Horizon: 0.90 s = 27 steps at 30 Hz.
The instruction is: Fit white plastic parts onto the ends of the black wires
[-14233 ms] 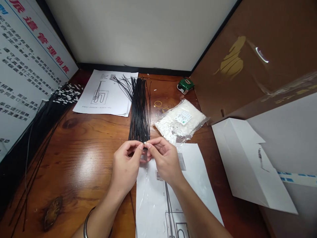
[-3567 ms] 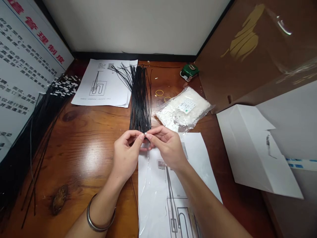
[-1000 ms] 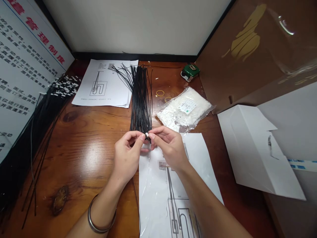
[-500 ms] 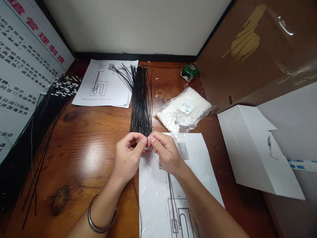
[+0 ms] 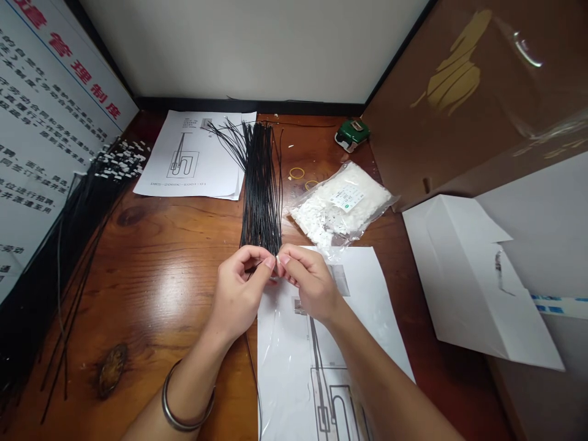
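My left hand pinches a thin black wire, whose tail hangs down over the edge of a printed sheet. Facing it, my right hand holds a tiny white connector between thumb and forefinger. The fingertips of both hands meet there, so whether the wire sits inside the connector is hidden. Just beyond my fingers lies a bundle of black wires, ends pointing away from me. To its right rests a clear bag of white connectors.
A green tape measure stands at the back right, near a yellow rubber band. Papers with a diagram lie at the back left. More black wires with white ends lean along the left panel. A folded white card is at right.
Both hands have barely moved; the fingertips shift very slightly to the right, still pressed together around the small white connector.
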Motion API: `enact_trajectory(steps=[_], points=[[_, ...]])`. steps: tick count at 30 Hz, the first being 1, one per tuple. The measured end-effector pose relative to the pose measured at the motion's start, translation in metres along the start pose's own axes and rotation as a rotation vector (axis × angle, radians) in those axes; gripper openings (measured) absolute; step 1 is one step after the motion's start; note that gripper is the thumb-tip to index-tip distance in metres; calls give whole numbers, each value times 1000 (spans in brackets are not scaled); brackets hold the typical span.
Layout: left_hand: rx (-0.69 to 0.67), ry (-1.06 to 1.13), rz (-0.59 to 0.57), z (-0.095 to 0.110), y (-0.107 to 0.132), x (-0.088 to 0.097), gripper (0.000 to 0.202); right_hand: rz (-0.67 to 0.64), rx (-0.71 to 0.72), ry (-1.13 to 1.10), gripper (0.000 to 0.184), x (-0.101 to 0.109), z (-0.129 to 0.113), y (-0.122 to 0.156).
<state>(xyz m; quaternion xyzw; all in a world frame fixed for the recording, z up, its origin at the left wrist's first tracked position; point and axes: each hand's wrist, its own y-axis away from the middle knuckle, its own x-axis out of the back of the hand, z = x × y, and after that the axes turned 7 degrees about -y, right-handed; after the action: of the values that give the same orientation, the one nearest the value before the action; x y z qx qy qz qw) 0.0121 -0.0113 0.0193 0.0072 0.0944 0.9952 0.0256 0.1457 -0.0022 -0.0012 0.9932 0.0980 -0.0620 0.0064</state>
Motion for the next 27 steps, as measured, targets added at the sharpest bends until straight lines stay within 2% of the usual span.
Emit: enact_trajectory(steps=[4, 11, 27], points=[[5, -27, -45, 1, 0, 1, 15, -13, -11, -40, 28, 0, 0, 0], [21, -172, -215, 0, -1, 7, 23, -26, 6, -139, 28, -1, 3, -2], [-8, -159, -200, 0, -2, 6, 22, -74, 46, -2, 29, 2, 5, 0]])
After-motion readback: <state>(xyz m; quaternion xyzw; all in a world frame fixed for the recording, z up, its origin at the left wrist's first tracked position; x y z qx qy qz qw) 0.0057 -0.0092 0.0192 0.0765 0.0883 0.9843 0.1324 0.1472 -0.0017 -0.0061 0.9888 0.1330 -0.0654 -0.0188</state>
